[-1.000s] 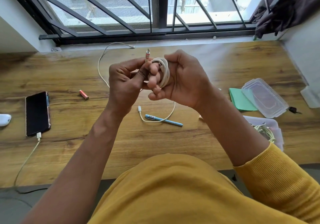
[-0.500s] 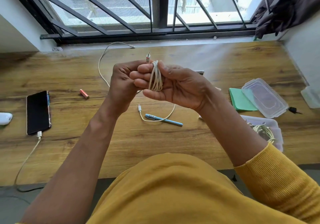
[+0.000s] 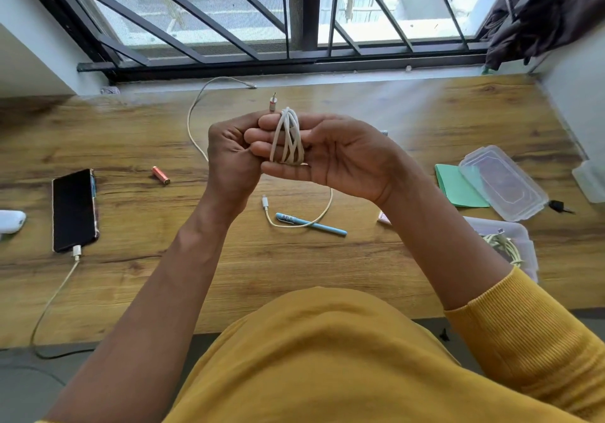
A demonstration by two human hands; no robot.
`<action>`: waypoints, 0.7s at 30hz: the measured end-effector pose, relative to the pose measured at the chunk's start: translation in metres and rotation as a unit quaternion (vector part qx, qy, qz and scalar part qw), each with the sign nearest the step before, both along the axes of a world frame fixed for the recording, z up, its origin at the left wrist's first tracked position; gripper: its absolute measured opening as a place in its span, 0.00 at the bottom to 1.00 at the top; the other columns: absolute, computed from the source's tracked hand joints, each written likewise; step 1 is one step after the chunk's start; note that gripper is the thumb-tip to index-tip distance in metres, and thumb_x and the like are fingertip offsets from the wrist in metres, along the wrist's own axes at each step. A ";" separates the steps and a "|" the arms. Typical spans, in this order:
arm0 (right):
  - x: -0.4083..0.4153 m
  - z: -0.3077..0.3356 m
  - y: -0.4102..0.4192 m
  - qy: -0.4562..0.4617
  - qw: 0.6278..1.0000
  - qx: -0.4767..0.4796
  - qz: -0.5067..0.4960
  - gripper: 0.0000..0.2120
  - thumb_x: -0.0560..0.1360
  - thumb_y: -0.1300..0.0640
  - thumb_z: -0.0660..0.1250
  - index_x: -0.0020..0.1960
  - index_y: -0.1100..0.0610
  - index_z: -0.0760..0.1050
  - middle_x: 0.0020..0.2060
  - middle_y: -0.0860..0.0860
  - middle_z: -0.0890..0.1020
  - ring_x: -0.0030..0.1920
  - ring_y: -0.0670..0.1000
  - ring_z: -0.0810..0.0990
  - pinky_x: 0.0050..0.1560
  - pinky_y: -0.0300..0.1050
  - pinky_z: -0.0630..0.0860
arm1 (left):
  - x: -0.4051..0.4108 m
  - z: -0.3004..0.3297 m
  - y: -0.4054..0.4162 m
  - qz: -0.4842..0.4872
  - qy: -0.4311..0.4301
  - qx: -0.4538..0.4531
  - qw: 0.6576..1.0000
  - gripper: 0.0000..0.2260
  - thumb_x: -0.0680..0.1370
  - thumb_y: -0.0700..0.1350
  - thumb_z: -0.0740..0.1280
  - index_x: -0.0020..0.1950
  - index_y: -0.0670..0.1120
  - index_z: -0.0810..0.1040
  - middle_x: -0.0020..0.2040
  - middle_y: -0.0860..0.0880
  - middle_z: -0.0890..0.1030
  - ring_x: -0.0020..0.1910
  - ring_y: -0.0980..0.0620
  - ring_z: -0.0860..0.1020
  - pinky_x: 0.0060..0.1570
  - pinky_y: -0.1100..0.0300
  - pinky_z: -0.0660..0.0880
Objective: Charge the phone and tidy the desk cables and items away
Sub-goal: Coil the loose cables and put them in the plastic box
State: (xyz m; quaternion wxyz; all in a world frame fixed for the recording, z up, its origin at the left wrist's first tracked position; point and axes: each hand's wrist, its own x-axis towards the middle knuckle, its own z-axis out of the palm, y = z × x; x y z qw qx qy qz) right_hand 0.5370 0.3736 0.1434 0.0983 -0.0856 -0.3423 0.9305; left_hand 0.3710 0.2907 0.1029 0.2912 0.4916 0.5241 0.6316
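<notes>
Since a second ago the right hand [image 3: 340, 157] has turned palm-up and its fingers have straightened out from a curl, so the white cable coil [image 3: 288, 137] is now lying wrapped around the extended right fingers [image 3: 262, 134] rather than being hidden in a fist. The loops are crossing those fingers top to bottom, with the coil's long axis running away from the person, and its plug [image 3: 272, 103] is sticking up toward the window. The left hand [image 3: 232, 157] is staying curled just beside the right fingertips, touching them; whether it is pinching the cable I cannot tell. Both hands are hovering above the wooden desk [image 3: 327, 268]. The phone [image 3: 74, 209] is lying at the left with a charging cable [image 3: 59, 291] plugged into its near end.
</notes>
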 end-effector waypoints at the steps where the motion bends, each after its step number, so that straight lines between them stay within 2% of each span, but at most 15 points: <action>1: 0.000 0.000 0.000 -0.004 1.000 0.005 -0.003 0.22 0.82 0.72 0.51 0.76 0.74 0.65 0.66 0.69 0.77 0.66 0.64 0.80 0.72 0.62 0.75 | 0.001 -0.001 -0.001 0.004 0.002 -0.001 1.000 0.16 0.77 0.27 0.68 0.59 0.43 0.85 0.45 0.52 0.88 0.45 0.52 0.85 0.47 0.57 0.81; 4: 0.002 -0.001 0.001 -0.064 0.994 0.038 -0.076 0.18 0.82 0.73 0.59 0.72 0.74 0.71 0.60 0.67 0.81 0.59 0.61 0.85 0.61 0.52 0.83 | -0.001 -0.003 -0.002 0.042 -0.002 -0.004 0.999 0.10 0.81 0.30 0.68 0.59 0.39 0.85 0.45 0.48 0.87 0.45 0.50 0.84 0.46 0.53 0.81; 6: 0.005 -0.003 0.003 -0.114 0.979 0.075 -0.155 0.15 0.80 0.72 0.66 0.66 0.71 0.76 0.53 0.64 0.85 0.51 0.57 0.86 0.53 0.47 0.85 | -0.006 -0.002 -0.002 0.084 -0.005 -0.005 0.996 0.06 0.83 0.34 0.69 0.57 0.36 0.85 0.45 0.42 0.87 0.43 0.46 0.84 0.43 0.46 0.82; 8: 0.009 -0.006 0.004 -0.134 0.968 0.110 -0.184 0.13 0.79 0.70 0.69 0.63 0.67 0.79 0.50 0.61 0.85 0.48 0.54 0.85 0.52 0.48 0.85 | -0.010 -0.002 -0.001 0.114 0.001 -0.004 0.993 0.06 0.83 0.37 0.70 0.55 0.37 0.86 0.44 0.39 0.86 0.41 0.42 0.82 0.41 0.37 0.83; 10: 0.011 -0.008 0.002 -0.151 0.957 0.179 -0.172 0.14 0.78 0.69 0.70 0.64 0.65 0.81 0.51 0.58 0.85 0.48 0.53 0.83 0.53 0.49 0.84 | -0.010 0.000 -0.001 0.123 0.002 -0.002 0.992 0.05 0.83 0.38 0.70 0.54 0.40 0.87 0.43 0.40 0.86 0.40 0.42 0.82 0.40 0.34 0.82; 11: 0.010 -0.009 0.001 -0.160 0.948 0.219 -0.167 0.15 0.79 0.68 0.71 0.65 0.64 0.81 0.51 0.58 0.84 0.48 0.54 0.82 0.52 0.50 0.83 | -0.008 -0.001 0.000 0.123 0.001 -0.003 0.992 0.05 0.83 0.37 0.71 0.54 0.40 0.87 0.43 0.41 0.86 0.40 0.43 0.83 0.40 0.36 0.82; 13: 0.006 -0.009 -0.003 -0.161 0.932 0.278 -0.166 0.14 0.79 0.67 0.72 0.64 0.65 0.81 0.51 0.62 0.82 0.48 0.55 0.80 0.50 0.51 0.82 | -0.005 -0.003 0.001 0.123 -0.002 -0.008 0.992 0.05 0.83 0.36 0.70 0.55 0.37 0.86 0.42 0.44 0.86 0.40 0.47 0.82 0.39 0.45 0.82; 15: 0.003 -0.008 -0.005 -0.154 0.922 0.311 -0.171 0.14 0.79 0.65 0.72 0.63 0.68 0.81 0.51 0.69 0.82 0.48 0.56 0.79 0.49 0.51 0.82 | -0.003 -0.004 0.002 0.129 -0.012 -0.016 0.991 0.05 0.83 0.34 0.70 0.56 0.36 0.86 0.42 0.46 0.85 0.40 0.50 0.82 0.40 0.53 0.80; 17: 0.001 -0.007 -0.005 -0.155 0.915 0.328 -0.176 0.13 0.79 0.64 0.73 0.61 0.70 0.81 0.53 0.72 0.81 0.49 0.57 0.79 0.50 0.53 0.82 | -0.002 -0.004 0.002 0.137 -0.018 -0.017 0.990 0.05 0.83 0.35 0.70 0.55 0.37 0.86 0.41 0.48 0.85 0.39 0.52 0.82 0.40 0.57 0.79; 21: -0.003 -0.008 -0.008 -0.168 0.919 0.310 -0.177 0.09 0.80 0.67 0.71 0.57 0.71 0.80 0.49 0.64 0.82 0.47 0.56 0.81 0.52 0.54 0.83 | 0.004 0.001 0.001 0.144 -0.001 -0.010 0.990 0.06 0.84 0.38 0.69 0.54 0.39 0.86 0.42 0.46 0.85 0.40 0.53 0.82 0.41 0.57 0.78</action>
